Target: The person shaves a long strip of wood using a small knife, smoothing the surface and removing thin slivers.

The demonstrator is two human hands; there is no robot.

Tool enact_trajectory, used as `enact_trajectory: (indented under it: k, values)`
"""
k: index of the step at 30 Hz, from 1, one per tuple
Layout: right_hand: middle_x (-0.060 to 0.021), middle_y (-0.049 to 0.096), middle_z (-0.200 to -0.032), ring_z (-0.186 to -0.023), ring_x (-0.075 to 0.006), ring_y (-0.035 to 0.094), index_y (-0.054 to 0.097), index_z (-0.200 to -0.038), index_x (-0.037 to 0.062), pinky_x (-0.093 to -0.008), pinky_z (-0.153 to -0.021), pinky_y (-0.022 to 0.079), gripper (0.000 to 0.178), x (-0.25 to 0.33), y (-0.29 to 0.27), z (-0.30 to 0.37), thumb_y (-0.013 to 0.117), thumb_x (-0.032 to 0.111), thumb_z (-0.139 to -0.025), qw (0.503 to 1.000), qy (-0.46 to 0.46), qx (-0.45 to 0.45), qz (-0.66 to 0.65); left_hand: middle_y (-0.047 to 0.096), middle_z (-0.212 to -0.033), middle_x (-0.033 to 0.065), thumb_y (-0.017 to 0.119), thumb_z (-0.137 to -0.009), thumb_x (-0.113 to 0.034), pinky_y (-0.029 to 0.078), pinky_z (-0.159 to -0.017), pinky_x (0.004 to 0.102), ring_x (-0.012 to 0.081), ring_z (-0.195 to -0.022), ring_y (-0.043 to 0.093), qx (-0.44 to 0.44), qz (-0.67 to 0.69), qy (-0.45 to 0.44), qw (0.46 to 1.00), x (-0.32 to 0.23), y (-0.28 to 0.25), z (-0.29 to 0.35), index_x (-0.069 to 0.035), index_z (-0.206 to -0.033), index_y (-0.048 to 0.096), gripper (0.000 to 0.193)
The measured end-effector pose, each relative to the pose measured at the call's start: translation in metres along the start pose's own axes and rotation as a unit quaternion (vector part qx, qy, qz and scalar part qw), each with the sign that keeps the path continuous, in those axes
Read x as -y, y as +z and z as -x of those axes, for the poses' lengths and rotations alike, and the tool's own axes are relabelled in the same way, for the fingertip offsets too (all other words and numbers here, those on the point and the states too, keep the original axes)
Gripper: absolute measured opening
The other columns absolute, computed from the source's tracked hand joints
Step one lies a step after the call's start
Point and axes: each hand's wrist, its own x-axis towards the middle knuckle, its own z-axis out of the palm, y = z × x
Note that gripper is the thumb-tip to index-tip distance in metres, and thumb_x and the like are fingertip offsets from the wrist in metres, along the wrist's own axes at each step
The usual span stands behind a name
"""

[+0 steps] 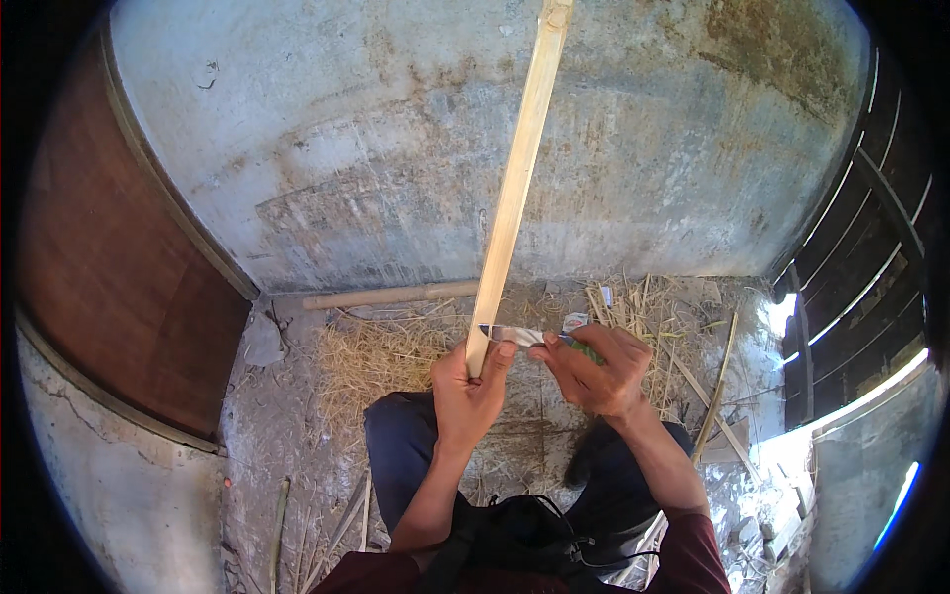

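A long, pale split-bamboo strip [517,188] rises from my left hand [470,401], its far end leaning toward the wall. My left fingers wrap round its lower end, and the thumb points up beside the knife. Across the strip, just above that thumb, lies a small knife [517,336] with a shiny blade, its dark tip on the bamboo. My right hand [599,368] grips the knife's other end with bent fingers. Most of its handle is hidden in that hand.
Fine shavings [371,361] cover the floor beyond my knees, with a bamboo pole [391,295] along the foot of the stained wall [416,188]. Loose strips [717,391] lie at the right. A brown door panel [139,238] stands left, dark slats [856,267] right.
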Motion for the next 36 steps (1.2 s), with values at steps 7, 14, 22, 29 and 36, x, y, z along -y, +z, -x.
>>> enact_trajectory:
  k: [7,14,22,29,36]
  values:
    - [-0.0037,0.067,-0.076,-0.055,-0.0169,0.062,0.082,-0.093,0.0113,-0.0311,-0.046,0.045,0.027,-0.003,-0.001,-0.002,0.098,0.021,-0.074,1.0,0.001,-0.017,-0.002,0.049,-0.064,-0.0102,0.078,-0.104,-0.026,0.028,-0.053,0.0263,0.0009,-0.062,0.039,-0.021,0.023,-0.031,0.999,-0.006,0.006,-0.001,-0.004,-0.073,0.063,0.041]
    - [-0.0039,0.068,-0.077,-0.055,-0.0168,0.062,0.082,-0.093,0.0106,-0.0307,-0.046,0.044,0.028,-0.001,-0.004,-0.001,0.099,0.021,-0.073,1.0,0.008,-0.008,0.013,0.053,-0.067,-0.0098,0.08,-0.103,-0.022,0.031,-0.054,0.0239,-0.0002,-0.066,0.042,-0.01,0.025,-0.035,0.999,-0.002,0.004,-0.001,0.002,-0.087,0.075,0.029]
    - [-0.0037,0.069,-0.075,-0.055,-0.0164,0.062,0.081,-0.091,0.0118,-0.0317,-0.046,0.044,0.024,-0.006,-0.003,-0.001,0.098,0.017,-0.075,0.999,0.016,-0.029,0.003,0.048,-0.065,-0.011,0.079,-0.103,-0.025,0.029,-0.053,0.0249,-0.0001,-0.064,0.04,0.0,0.057,-0.057,0.997,-0.007,0.01,0.002,-0.001,-0.073,0.061,0.043]
    - [-0.012,0.075,-0.078,-0.063,-0.0203,0.07,0.075,-0.083,0.0026,-0.0304,-0.058,0.052,0.015,-0.078,-0.017,-0.009,0.09,0.005,-0.084,0.975,0.181,-0.121,0.032,0.043,-0.063,-0.0084,0.069,-0.11,-0.033,0.027,-0.052,0.0296,0.0026,-0.061,0.035,0.078,0.03,-0.065,0.994,0.021,-0.001,0.028,-0.002,-0.081,0.065,0.042]
    - [-0.0153,0.079,-0.085,-0.077,-0.0149,0.075,0.071,-0.088,-0.0023,-0.0284,-0.068,0.055,0.016,-0.072,-0.021,-0.001,0.086,0.002,-0.091,0.962,0.216,-0.166,-0.031,0.044,-0.064,-0.0038,0.056,-0.115,-0.042,0.032,-0.052,0.0327,0.0067,-0.058,0.039,0.168,-0.02,-0.044,0.985,0.006,0.001,0.022,-0.001,-0.092,0.065,0.048]
